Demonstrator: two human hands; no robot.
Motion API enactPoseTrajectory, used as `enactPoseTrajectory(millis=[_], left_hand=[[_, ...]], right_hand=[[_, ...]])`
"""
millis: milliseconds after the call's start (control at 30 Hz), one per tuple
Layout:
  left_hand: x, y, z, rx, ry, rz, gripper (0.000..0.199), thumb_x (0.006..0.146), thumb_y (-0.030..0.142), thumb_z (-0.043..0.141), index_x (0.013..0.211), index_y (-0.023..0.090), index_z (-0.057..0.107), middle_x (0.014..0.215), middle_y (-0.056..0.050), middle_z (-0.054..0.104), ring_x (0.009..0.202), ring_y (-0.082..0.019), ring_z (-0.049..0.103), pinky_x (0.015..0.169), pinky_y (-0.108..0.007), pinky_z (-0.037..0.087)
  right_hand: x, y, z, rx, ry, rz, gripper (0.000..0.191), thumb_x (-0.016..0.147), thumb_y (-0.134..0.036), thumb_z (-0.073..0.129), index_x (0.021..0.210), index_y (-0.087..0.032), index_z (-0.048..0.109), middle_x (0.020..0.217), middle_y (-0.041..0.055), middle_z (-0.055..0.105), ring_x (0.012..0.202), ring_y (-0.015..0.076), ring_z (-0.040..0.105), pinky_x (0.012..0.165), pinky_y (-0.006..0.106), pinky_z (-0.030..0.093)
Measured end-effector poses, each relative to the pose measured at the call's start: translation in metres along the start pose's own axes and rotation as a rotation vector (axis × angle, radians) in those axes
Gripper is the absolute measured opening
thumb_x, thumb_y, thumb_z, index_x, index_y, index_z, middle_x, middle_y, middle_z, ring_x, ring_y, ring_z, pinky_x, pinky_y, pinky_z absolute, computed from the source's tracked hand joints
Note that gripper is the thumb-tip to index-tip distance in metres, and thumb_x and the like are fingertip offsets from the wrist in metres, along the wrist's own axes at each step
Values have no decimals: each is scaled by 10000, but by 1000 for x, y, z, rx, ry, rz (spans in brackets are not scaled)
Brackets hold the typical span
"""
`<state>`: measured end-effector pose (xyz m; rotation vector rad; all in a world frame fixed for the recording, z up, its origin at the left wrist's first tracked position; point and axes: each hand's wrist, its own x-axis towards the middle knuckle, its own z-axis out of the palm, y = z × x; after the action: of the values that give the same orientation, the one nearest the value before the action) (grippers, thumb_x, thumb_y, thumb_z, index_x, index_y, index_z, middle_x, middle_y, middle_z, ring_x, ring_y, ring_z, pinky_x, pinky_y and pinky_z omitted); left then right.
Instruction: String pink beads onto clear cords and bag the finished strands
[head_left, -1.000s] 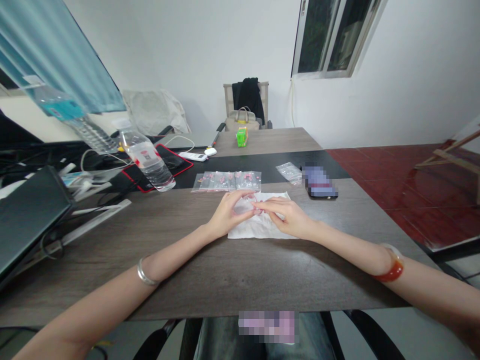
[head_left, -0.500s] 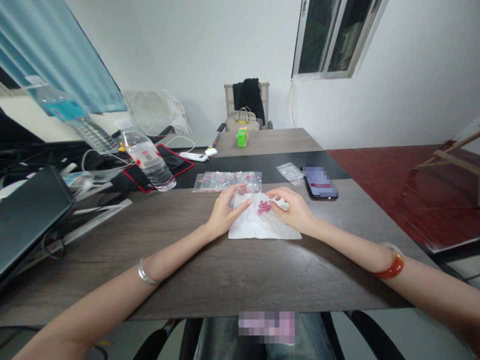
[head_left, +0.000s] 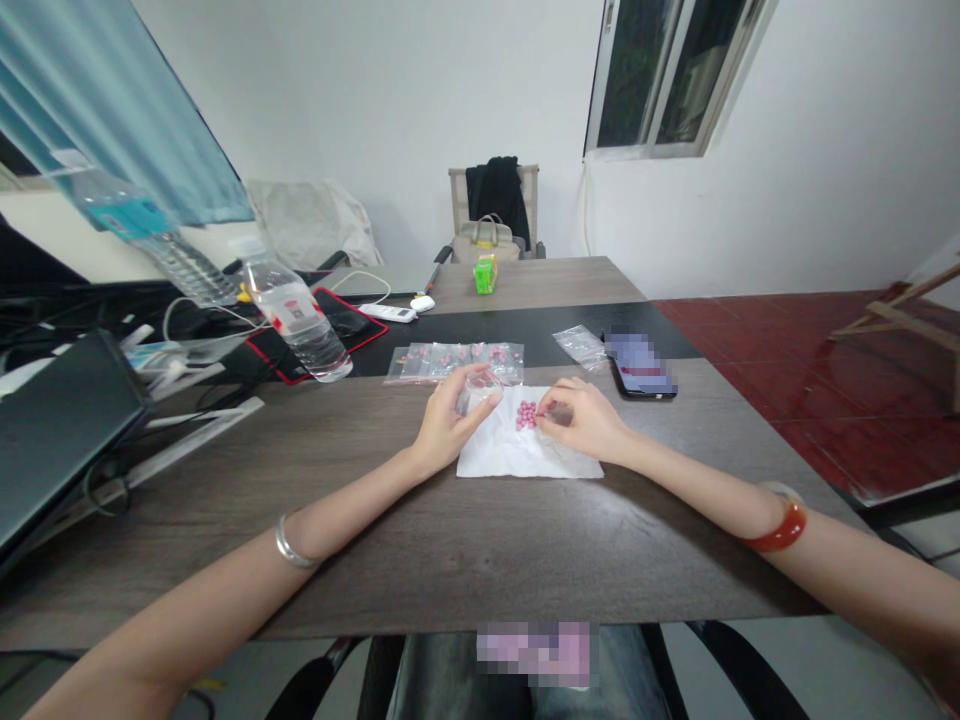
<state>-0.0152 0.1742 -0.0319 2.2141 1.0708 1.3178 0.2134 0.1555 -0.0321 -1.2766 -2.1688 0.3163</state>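
Observation:
A loose cluster of small round pink pills lies on a white paper tissue in front of me. My left hand grips a small clear plastic bag between thumb and fingers, over the tissue's left part. At the right edge of the cluster, the thumb and fingertips of my right hand are pinched together, touching or very close to the pills. Whether a pill is between them is hidden. Behind the tissue, several clear bags with pink pieces lie in an overlapping row.
Beyond my right hand are another clear bag and a phone. Two water bottles and a dark laptop stand on the left. A green box sits farther back on the table.
My right fingers have drawn closer together and come in at the cluster's right edge. The left hand has barely moved, still holding the clear bag.

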Motion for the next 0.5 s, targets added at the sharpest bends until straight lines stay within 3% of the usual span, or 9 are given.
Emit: enactPoseTrajectory(millis=[167, 500], left_hand=[[-1, -1, -1, 43, -24, 44, 366, 877, 394, 615, 1187, 209, 554, 1070, -88, 675, 981, -228, 630, 904, -403, 462], [-1, -1, -3, 181, -139, 168, 393, 871, 436, 618, 1194, 221, 555, 1094, -74, 681, 1000, -236, 629, 896, -392, 430]], right_hand=[[1, 1, 0, -71, -32, -57, 86, 802, -251, 649, 755, -180, 662, 805, 49, 645, 810, 204, 564, 737, 335, 411], [2, 7, 3, 16, -19, -121, 81, 821, -204, 666, 741, -205, 674, 763, 15, 681, 787, 186, 576, 746, 330, 411]])
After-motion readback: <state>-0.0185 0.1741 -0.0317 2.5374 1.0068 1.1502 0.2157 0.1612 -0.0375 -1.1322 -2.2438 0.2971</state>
